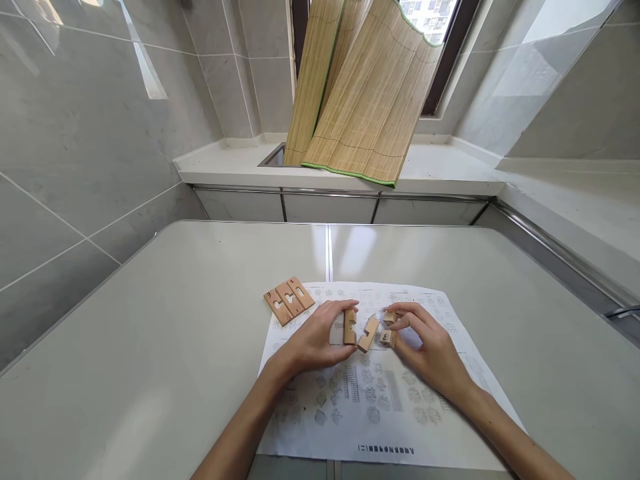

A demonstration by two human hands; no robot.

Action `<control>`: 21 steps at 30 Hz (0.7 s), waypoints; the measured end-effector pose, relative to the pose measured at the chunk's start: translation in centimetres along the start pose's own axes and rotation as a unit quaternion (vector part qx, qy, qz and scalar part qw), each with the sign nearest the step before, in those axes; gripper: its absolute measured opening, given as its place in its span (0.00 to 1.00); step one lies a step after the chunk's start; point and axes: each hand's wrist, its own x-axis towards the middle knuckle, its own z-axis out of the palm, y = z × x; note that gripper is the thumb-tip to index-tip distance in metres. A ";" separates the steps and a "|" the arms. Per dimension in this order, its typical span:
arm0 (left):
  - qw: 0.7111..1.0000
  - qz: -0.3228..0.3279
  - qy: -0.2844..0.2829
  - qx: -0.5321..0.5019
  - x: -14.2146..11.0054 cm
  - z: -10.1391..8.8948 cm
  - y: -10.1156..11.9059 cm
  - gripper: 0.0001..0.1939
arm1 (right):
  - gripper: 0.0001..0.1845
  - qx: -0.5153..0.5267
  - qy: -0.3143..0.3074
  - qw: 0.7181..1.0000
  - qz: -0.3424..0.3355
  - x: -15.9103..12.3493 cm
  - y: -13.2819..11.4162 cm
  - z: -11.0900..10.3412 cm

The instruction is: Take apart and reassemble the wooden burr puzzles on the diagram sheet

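Note:
Between the thumb and fingers of my left hand (320, 339) is a notched wooden puzzle piece (349, 328), gripped at its two ends. Just right of it, another notched wooden piece (369, 335) lies tilted on the printed sheet, apart from both hands. My right hand (425, 343) has its fingers curled around a wooden piece with a notch and a dark mark (387, 337); a small block part (389, 319) shows under its fingertips. Whether these two parts are one piece, I cannot tell.
A large printed instruction sheet (345, 427) lies under both hands on the white table (150, 347). Several flat wooden pieces with cut-outs (289, 301) lie together at its upper left corner. Beyond the table, a bamboo mat (370, 100) hangs over a white ledge (225, 163).

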 end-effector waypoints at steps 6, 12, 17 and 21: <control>0.999 0.034 -0.010 0.000 0.0 0.5 -0.5 0.38 | 0.08 0.007 -0.066 0.998 -0.006 -0.4 0.5 0.2; 0.999 0.040 -0.026 0.007 0.1 1.3 -0.5 0.40 | 0.09 0.022 -0.088 0.996 -0.006 -0.5 0.3 0.4; 0.999 0.043 -0.016 0.023 0.4 2.5 -0.3 0.45 | 0.10 0.036 -0.088 0.995 0.002 -0.4 0.0 0.7; 0.998 0.041 -0.005 0.041 0.6 3.3 -0.1 0.45 | 0.12 0.043 -0.084 0.995 0.009 -0.3 -0.3 1.0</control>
